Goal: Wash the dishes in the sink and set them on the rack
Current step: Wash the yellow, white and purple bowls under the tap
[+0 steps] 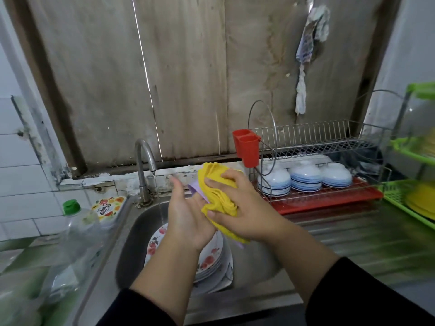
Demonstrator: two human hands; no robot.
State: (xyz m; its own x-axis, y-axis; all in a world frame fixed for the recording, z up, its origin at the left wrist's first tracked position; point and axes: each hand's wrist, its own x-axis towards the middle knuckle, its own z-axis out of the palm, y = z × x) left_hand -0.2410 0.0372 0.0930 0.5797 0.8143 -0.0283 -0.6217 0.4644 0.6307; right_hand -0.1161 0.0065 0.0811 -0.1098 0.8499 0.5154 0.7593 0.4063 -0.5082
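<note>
1. Head view, edges and room: the round stainless steel sink (131, 234) lies low in the middle, its basin largely filled by a stack of white plates with red flower prints (211, 257). Both hands are raised above the basin, between the curved steel tap (144, 165) and the wire dish rack (313, 161).
2. A thin stream of water falls from the tap onto the plates, just left of the left hand (186, 222).
3. Grip of the left hand: fingers straight, palm turned toward the crumpled yellow cloth (216, 198), which lies against it.
4. Grip of the right hand (244, 208): fingers and thumb curled round the yellow cloth, holding it; a pale purple layer (196, 188) shows at its edge.
5. Surface and room: steel tabletop with a ribbed drainer on the right; weathered grey wooden boards behind; white tiles at left.
6. The rack stands on a red tray (329, 201), right of the sink, and holds upturned white bowls with blue rings (306, 178) below; a red plastic cutlery holder (247, 147) hangs on its left end.
7. A clear bottle with a green cap (77, 222) stands left of the sink; a green plastic shelf (409, 189) stands far right.
</note>
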